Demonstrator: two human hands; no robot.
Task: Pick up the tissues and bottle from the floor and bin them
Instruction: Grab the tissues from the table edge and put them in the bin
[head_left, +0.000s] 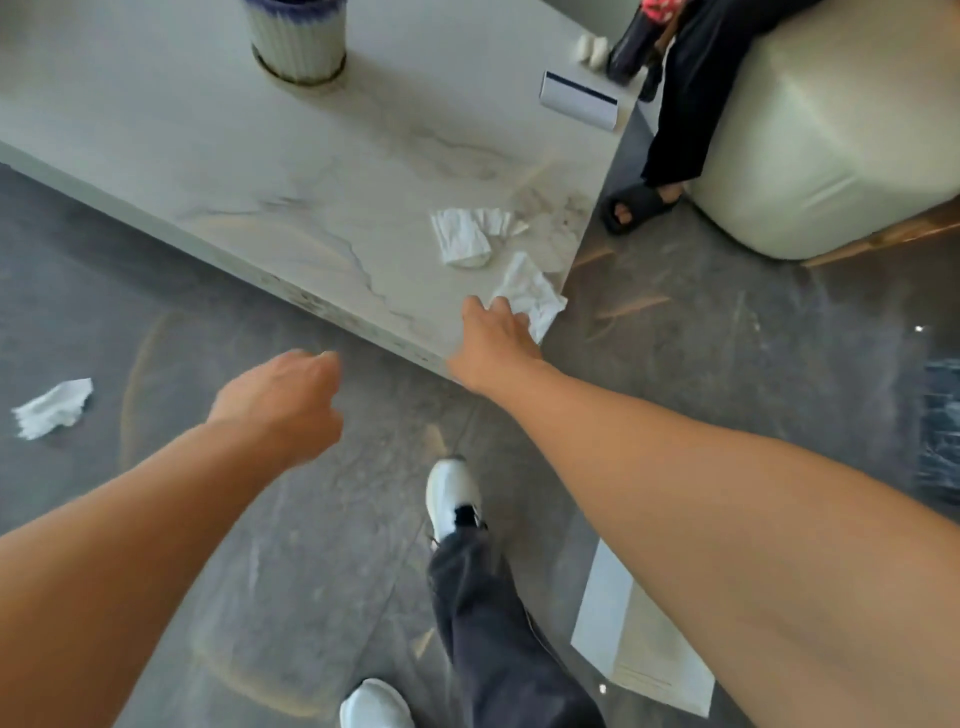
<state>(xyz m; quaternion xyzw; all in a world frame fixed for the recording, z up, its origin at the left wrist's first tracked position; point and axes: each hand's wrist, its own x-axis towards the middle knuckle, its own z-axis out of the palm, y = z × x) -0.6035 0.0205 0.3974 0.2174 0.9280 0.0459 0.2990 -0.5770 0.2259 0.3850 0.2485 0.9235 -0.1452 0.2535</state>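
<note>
Tissue (532, 296) touches right grip (496, 332) at table corner (447, 358).

A low marble-look table (291, 171) with grey veining fills the upper left, standing on a dark grey streaked floor (701, 332). On the table, a ribbed white bin (297, 39) sits at its far side, and a small white box with a dark stripe (579, 100) lies close to its far right edge. Two crumpled tissues rest near the table's nearest corner — one (470, 235) a little in from it, the other (531, 292) overhanging the edge. On the floor, left of the table, lies a third tissue (52, 408). A flat white sheet (641, 644) lies on the floor nearer the viewer than the table's corner.
</note>
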